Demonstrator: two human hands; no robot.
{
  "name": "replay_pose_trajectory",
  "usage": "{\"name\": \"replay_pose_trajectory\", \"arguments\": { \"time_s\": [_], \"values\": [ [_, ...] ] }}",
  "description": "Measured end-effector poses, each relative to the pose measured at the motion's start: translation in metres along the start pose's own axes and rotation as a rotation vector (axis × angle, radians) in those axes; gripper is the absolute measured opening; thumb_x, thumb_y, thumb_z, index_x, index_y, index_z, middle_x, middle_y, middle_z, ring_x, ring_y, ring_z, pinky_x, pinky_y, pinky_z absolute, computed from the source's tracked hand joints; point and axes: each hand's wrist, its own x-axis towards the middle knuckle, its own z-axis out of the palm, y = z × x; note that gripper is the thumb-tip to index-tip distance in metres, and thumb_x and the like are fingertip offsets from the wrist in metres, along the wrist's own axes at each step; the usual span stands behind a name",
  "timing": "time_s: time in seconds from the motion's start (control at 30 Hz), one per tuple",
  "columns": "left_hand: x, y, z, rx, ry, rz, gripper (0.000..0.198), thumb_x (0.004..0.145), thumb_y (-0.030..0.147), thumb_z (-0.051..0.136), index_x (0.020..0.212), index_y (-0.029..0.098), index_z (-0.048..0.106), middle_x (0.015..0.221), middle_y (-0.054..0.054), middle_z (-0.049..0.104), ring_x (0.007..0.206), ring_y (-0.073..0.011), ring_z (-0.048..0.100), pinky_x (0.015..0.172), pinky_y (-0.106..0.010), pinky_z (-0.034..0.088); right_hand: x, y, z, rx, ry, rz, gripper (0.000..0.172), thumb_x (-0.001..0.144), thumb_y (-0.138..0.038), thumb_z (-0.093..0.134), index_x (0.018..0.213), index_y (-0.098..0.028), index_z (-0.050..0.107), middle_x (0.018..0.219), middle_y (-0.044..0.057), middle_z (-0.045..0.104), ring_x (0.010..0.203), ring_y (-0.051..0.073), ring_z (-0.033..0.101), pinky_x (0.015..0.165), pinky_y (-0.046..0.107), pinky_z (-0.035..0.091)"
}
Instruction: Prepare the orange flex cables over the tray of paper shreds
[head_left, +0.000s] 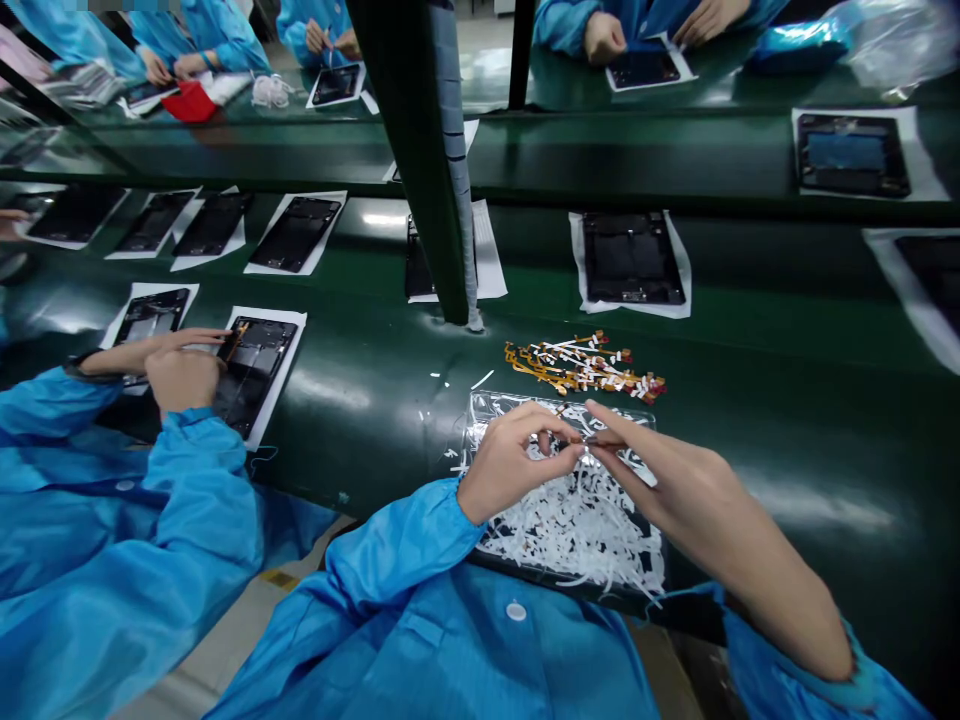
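My left hand (pixel 514 455) and my right hand (pixel 645 465) meet over a clear plastic tray (pixel 487 410) heaped with white paper strips (pixel 577 525). Both pinch a small thin brown piece (pixel 592 437) between their fingertips, too small to name. Just beyond the tray lies a pile of orange flex cables (pixel 581 365) with white and red tabs.
A green conveyor belt (pixel 787 420) carries dark tablet frames on white sheets (pixel 632 260). A dark post (pixel 420 160) rises behind the tray. At the left, a co-worker's hands (pixel 176 365) rest on a tablet frame (pixel 251 370). Other people work across the far belt.
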Motion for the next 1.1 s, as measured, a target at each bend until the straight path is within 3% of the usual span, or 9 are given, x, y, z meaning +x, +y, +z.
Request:
{"name": "replay_pose_trajectory", "arguments": {
  "time_s": [0.1, 0.17, 0.3, 0.4, 0.5, 0.67, 0.8, 1.0, 1.1],
  "values": [
    [0.001, 0.002, 0.000, 0.053, 0.009, 0.071, 0.009, 0.086, 0.020, 0.069, 0.094, 0.017, 0.071, 0.087, -0.003, 0.068, 0.070, -0.0107, 0.060, 0.067, -0.026, 0.055, -0.002, -0.002, 0.000, -0.028, -0.008, 0.003, 0.058, 0.102, -0.026, 0.051, 0.157, -0.025, 0.035, 0.103, 0.006, 0.077, 0.086, 0.023, 0.075, 0.072, 0.036, 0.059],
    [0.002, 0.003, 0.000, 0.092, 0.006, 0.096, 0.008, 0.086, 0.018, 0.068, 0.093, 0.017, 0.071, 0.088, -0.003, 0.069, 0.070, -0.0109, 0.060, 0.067, -0.026, 0.054, -0.002, -0.003, 0.000, -0.030, 0.023, 0.004, 0.057, 0.101, -0.026, 0.052, 0.156, -0.025, 0.036, 0.101, 0.005, 0.077, 0.086, 0.022, 0.074, 0.074, 0.035, 0.058],
    [0.002, 0.003, 0.000, 0.146, -0.012, 0.084, 0.008, 0.086, 0.018, 0.066, 0.093, 0.017, 0.070, 0.087, -0.002, 0.069, 0.071, -0.0111, 0.061, 0.068, -0.025, 0.053, 0.002, -0.002, 0.003, -0.022, 0.046, 0.001, 0.042, 0.102, -0.028, 0.051, 0.144, -0.022, 0.052, 0.105, 0.007, 0.076, 0.091, 0.023, 0.074, 0.077, 0.036, 0.058],
    [0.002, 0.001, 0.000, 0.129, 0.003, 0.041, 0.008, 0.086, 0.018, 0.067, 0.092, 0.017, 0.071, 0.086, -0.002, 0.068, 0.072, -0.0112, 0.061, 0.068, -0.025, 0.052, 0.006, 0.000, 0.006, -0.009, -0.004, 0.011, 0.024, 0.102, -0.031, 0.052, 0.119, -0.019, 0.064, 0.103, 0.007, 0.075, 0.089, 0.022, 0.073, 0.075, 0.034, 0.056],
    [0.002, -0.001, 0.000, 0.109, 0.035, 0.009, 0.007, 0.085, 0.017, 0.067, 0.091, 0.017, 0.071, 0.085, -0.001, 0.068, 0.070, -0.0106, 0.059, 0.068, -0.025, 0.051, 0.009, 0.001, 0.009, -0.004, -0.031, 0.015, 0.015, 0.101, -0.029, 0.053, 0.103, -0.018, 0.064, 0.095, 0.006, 0.072, 0.081, 0.019, 0.070, 0.068, 0.031, 0.053],
    [0.002, -0.001, -0.001, 0.101, 0.042, -0.020, 0.006, 0.085, 0.017, 0.068, 0.089, 0.018, 0.071, 0.083, 0.000, 0.067, 0.069, -0.0107, 0.058, 0.067, -0.025, 0.050, 0.011, -0.002, 0.014, 0.007, 0.044, 0.004, 0.008, 0.098, -0.021, 0.058, 0.106, -0.019, 0.061, 0.096, 0.004, 0.070, 0.083, 0.016, 0.068, 0.071, 0.027, 0.051],
    [0.003, -0.001, -0.002, 0.096, 0.040, -0.045, 0.005, 0.085, 0.017, 0.068, 0.088, 0.018, 0.071, 0.081, 0.000, 0.066, 0.070, -0.0108, 0.058, 0.068, -0.025, 0.049, 0.012, -0.003, 0.022, -0.070, 0.111, 0.010, 0.001, 0.097, -0.019, 0.058, 0.098, -0.019, 0.058, 0.087, 0.001, 0.067, 0.075, 0.013, 0.067, 0.062, 0.025, 0.046],
    [0.009, -0.009, -0.003, -0.160, -0.035, -0.249, 0.010, 0.083, 0.023, 0.073, 0.078, 0.016, 0.068, 0.074, 0.001, 0.063, 0.063, -0.0091, 0.055, 0.060, -0.022, 0.046, 0.013, -0.004, 0.041, -0.416, 0.186, -0.040, 0.010, 0.095, -0.018, 0.055, 0.086, -0.018, 0.052, 0.074, 0.001, 0.058, 0.059, 0.014, 0.059, 0.053, 0.029, 0.037],
    [0.010, -0.014, 0.000, -0.246, -0.014, -0.319, 0.015, 0.083, 0.024, 0.073, 0.074, 0.015, 0.066, 0.072, 0.001, 0.061, 0.060, -0.0081, 0.053, 0.056, -0.021, 0.044, 0.014, -0.004, 0.046, -0.397, 0.197, -0.019, 0.009, 0.095, -0.018, 0.051, 0.086, -0.019, 0.050, 0.073, 0.000, 0.056, 0.057, 0.014, 0.057, 0.051, 0.029, 0.036]
  ]
}}
